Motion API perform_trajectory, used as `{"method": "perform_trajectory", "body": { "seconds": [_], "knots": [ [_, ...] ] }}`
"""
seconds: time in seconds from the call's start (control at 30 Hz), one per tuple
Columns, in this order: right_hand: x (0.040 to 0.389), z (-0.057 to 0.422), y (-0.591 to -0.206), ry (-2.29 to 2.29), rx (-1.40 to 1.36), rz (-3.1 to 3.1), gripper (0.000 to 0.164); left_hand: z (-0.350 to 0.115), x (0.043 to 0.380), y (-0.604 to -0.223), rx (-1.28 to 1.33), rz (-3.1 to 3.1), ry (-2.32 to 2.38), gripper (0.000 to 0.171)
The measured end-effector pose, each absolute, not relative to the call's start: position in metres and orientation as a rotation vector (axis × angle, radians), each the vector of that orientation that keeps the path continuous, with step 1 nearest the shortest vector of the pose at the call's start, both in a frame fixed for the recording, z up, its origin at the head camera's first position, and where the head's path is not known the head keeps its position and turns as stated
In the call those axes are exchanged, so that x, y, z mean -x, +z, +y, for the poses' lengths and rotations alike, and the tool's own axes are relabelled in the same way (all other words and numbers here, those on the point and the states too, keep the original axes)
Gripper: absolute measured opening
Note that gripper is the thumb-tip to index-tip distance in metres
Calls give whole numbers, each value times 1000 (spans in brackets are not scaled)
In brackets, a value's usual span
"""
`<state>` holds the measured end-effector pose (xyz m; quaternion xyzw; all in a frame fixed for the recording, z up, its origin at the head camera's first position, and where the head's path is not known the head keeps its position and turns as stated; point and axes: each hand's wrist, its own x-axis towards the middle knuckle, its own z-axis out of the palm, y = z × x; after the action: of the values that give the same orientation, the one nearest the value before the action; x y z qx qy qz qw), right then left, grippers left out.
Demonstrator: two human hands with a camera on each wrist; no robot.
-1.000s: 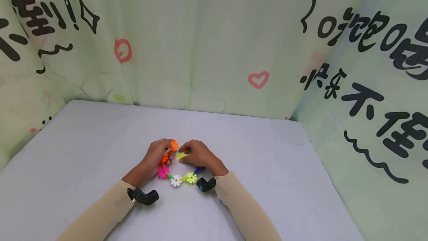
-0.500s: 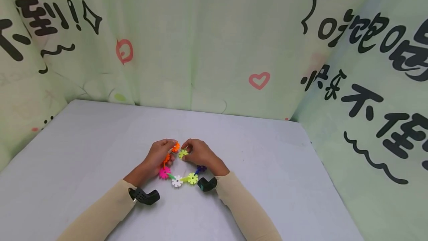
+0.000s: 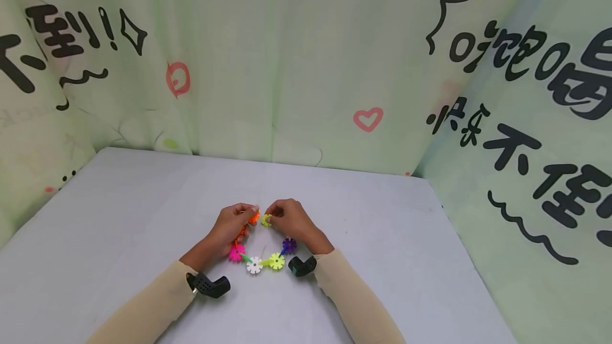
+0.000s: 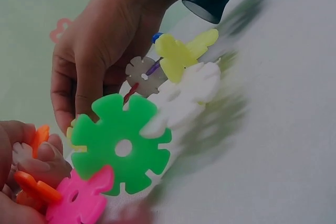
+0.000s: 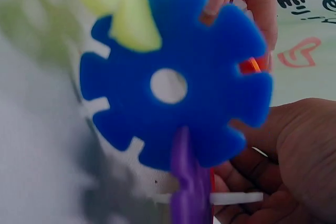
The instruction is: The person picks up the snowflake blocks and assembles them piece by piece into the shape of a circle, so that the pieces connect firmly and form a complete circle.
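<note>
A chain of notched plastic flower discs curves between both hands above the table. My left hand (image 3: 228, 229) grips its left end, where an orange disc (image 3: 255, 218) sits at the fingertips. From there run a pink disc (image 3: 236, 252), a green disc (image 4: 100, 135), a white disc (image 3: 254, 266), a yellow disc (image 3: 277, 261), a blue disc (image 5: 131, 87) and a purple disc (image 3: 289, 245). A yellow-green disc (image 3: 266, 220) is pinched in my right hand (image 3: 292, 221), a small gap from the orange disc. The right fingers partly cover it. A greyish-white disc (image 4: 139, 72) shows near the right hand.
The white tabletop (image 3: 167, 195) spreads around the hands. Behind it and along the sides hangs a pale green curtain (image 3: 315, 68) with black lettering. Black wrist cameras (image 3: 210, 285) sit on both forearms, close to the chain.
Both hands have shifted slightly right. The yellow-green disc has turned, showing less of its face, and the purple disc has come further into sight. The head view has tilted a little upward.
</note>
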<state>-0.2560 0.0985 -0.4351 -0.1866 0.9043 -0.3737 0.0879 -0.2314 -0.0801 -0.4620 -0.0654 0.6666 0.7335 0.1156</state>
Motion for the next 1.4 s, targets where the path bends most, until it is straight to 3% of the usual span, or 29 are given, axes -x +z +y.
{"method": "perform_trajectory", "body": {
  "seconds": [0.2, 0.93, 1.4],
  "knots": [
    [256, 104, -433, -1228, 579, 2657, 19, -79, 233, -461, 209, 1972, 2112, 32],
    [258, 113, -435, -1536, 594, 2581, 8, -73, 234, -459, 205, 1852, 2087, 31],
    [256, 119, -433, -1446, 642, 2596, 4, -66, 237, -460, 180, 1829, 2082, 32]
  ]
}}
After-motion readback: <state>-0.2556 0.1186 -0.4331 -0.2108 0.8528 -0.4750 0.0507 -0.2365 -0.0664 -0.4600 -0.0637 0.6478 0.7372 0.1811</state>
